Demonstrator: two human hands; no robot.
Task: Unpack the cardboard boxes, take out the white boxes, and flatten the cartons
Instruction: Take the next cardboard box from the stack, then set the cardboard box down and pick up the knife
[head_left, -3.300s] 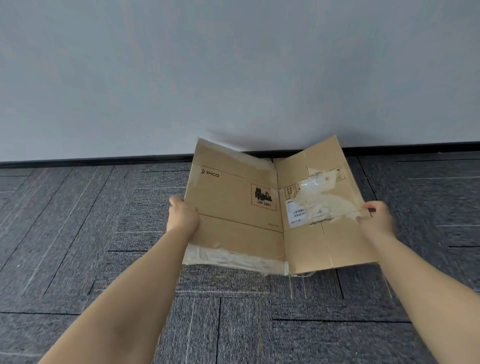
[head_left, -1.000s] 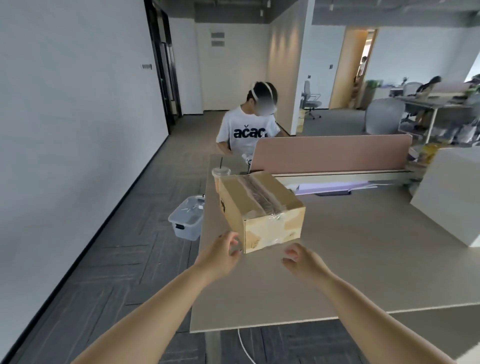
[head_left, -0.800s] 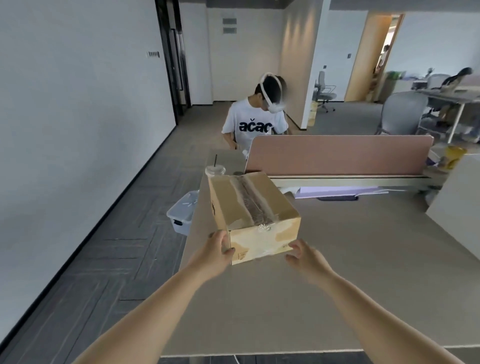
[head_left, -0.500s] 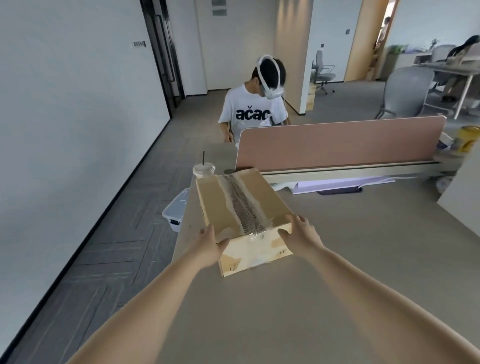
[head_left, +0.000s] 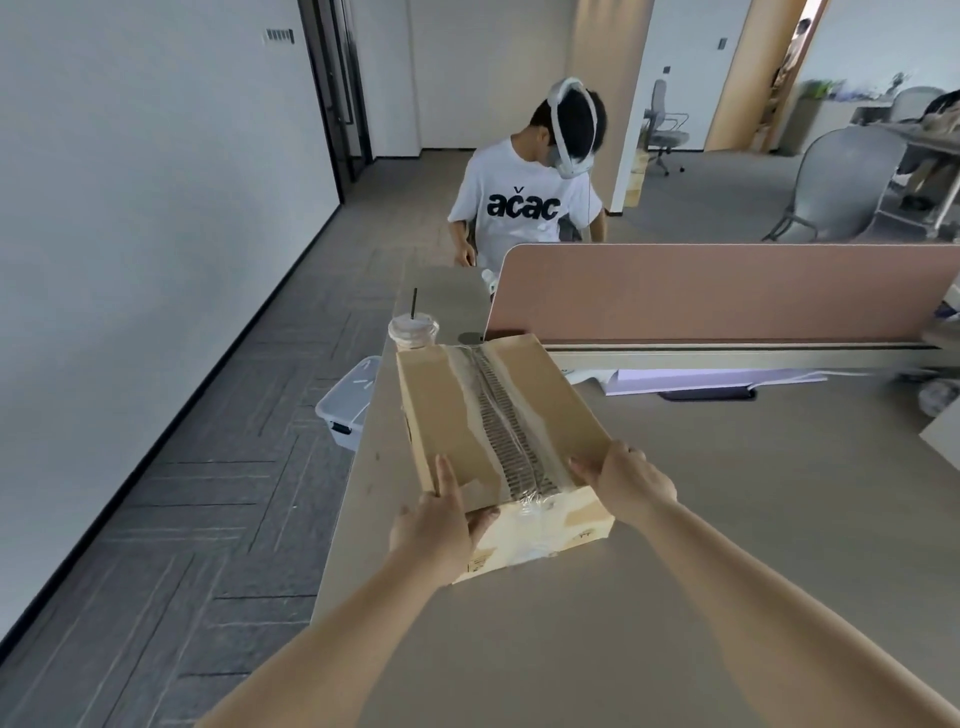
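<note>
We hold a brown cardboard box (head_left: 498, 415), its top seam sealed with torn tape, on the beige counter (head_left: 727, 545) near its left edge. Our left hand (head_left: 436, 525) clasps the box's 7 o'clock corner, index finger straight on top, thumb on the front. The fingers (head_left: 587, 464) of our right hand (head_left: 631, 483) curl over the 4 o'clock edge. A lidded plastic cup (head_left: 414, 330) stands at its 11 o'clock.

left hand (head_left: 434, 525), right hand (head_left: 631, 486) now gripping sealed cardboard box (head_left: 493, 415)

2 bare hands (head_left: 431, 525), bare forearms (head_left: 769, 587)
</note>
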